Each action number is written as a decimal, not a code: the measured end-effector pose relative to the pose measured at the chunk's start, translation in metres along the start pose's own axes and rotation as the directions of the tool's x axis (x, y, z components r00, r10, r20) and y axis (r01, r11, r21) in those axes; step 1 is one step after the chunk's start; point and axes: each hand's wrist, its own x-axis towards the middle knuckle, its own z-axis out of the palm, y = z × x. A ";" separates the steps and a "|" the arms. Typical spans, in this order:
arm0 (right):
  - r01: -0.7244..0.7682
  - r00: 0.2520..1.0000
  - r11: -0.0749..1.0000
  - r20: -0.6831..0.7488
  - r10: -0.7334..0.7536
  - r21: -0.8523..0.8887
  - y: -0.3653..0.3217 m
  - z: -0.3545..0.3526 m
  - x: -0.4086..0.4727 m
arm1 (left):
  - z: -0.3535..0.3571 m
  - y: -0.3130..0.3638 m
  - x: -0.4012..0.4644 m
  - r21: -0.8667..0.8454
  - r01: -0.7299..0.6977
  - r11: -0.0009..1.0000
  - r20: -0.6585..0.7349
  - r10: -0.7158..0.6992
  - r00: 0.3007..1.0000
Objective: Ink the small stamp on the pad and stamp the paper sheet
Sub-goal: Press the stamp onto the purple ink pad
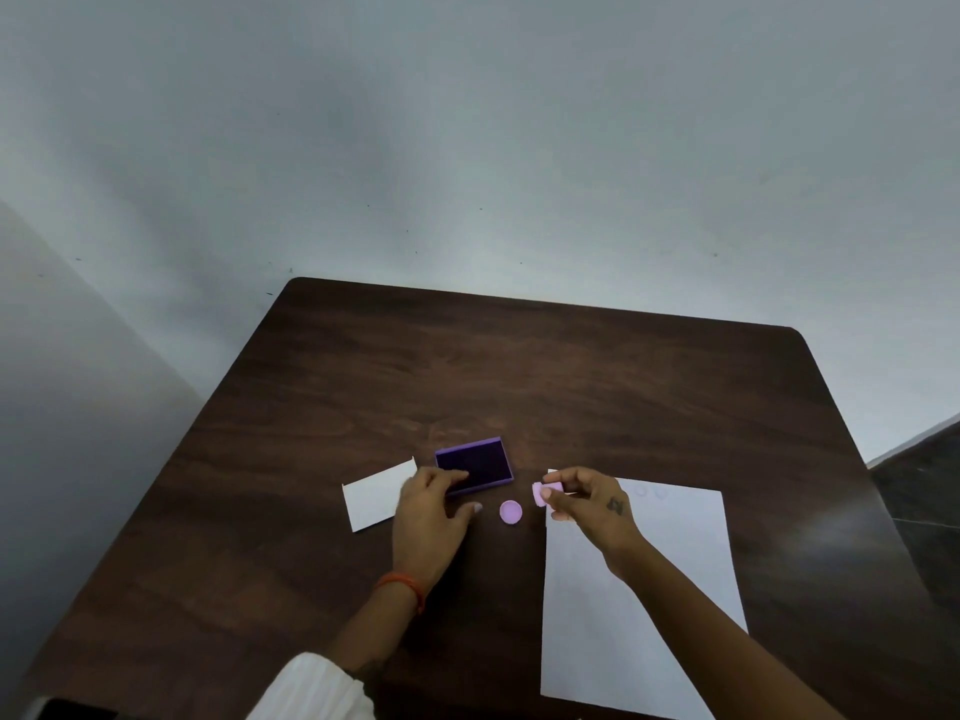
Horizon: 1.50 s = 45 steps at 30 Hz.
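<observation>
A purple ink pad (478, 462) lies uncovered on the dark wooden table (519, 366), its dark inked face up. My left hand (428, 517) rests on the pad's near left corner, fingers on its edge. My right hand (587, 498) pinches a small pink stamp (543, 493) just above the table, at the top left corner of the white paper sheet (670, 589). A round pink cap (510, 512) lies on the table between my hands. Faint stamped marks show near the sheet's far edge.
A small white card (376, 493), maybe the pad's lid, lies left of the pad. The table's far half holds nothing. A pale wall stands behind the table, and dark floor shows at the right.
</observation>
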 end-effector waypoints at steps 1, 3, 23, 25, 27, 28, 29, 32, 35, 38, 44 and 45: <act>0.014 1.000 1.000 0.000 -0.014 -0.021 -0.003 0.003 0.002 | -0.006 -0.004 0.002 0.059 -0.011 0.998 -0.051 0.014 0.999; 0.071 0.997 0.994 0.011 -0.070 -0.083 -0.013 0.013 0.006 | -0.016 -0.013 0.008 0.150 -0.007 0.989 -0.076 0.019 0.997; 0.593 0.804 0.422 0.539 -0.253 -0.686 -0.038 0.095 0.041 | -0.014 -0.046 0.045 0.457 -0.176 0.872 0.206 0.089 0.974; 0.604 0.796 0.384 0.548 -0.256 -0.698 -0.035 0.096 0.043 | -0.013 -0.046 0.047 0.455 -0.169 0.874 0.204 0.083 0.975; 0.624 0.781 0.333 0.573 -0.249 -0.707 -0.030 0.097 0.044 | -0.012 -0.047 0.048 0.453 -0.164 0.876 0.202 0.078 0.976; 0.627 0.779 0.321 0.571 -0.260 -0.710 -0.027 0.098 0.043 | -0.012 -0.048 0.047 0.455 -0.165 0.875 0.202 0.080 0.976; 0.631 0.775 0.323 0.560 -0.291 -0.705 -0.024 0.098 0.043 | -0.013 -0.050 0.047 0.455 -0.169 0.874 0.198 0.086 0.976; 0.670 0.735 0.334 0.531 -0.421 -0.663 -0.017 0.098 0.041 | -0.012 -0.052 0.046 0.431 -0.175 0.885 0.168 0.112 0.979; 0.694 0.704 0.311 0.523 -0.480 -0.649 -0.014 0.097 0.041 | -0.011 -0.052 0.046 0.432 -0.184 0.883 0.160 0.125 0.979; 0.691 0.710 0.318 0.524 -0.470 -0.649 -0.016 0.096 0.040 | -0.010 -0.052 0.045 0.447 -0.190 0.874 0.170 0.126 0.977; 0.610 0.792 0.465 0.508 -0.338 -0.642 -0.044 0.092 0.041 | -0.014 -0.050 0.044 0.434 -0.181 0.882 0.176 0.114 0.978; 0.579 0.815 0.513 0.467 -0.343 -0.634 -0.049 0.092 0.042 | -0.014 -0.050 0.044 0.436 -0.179 0.882 0.177 0.111 0.978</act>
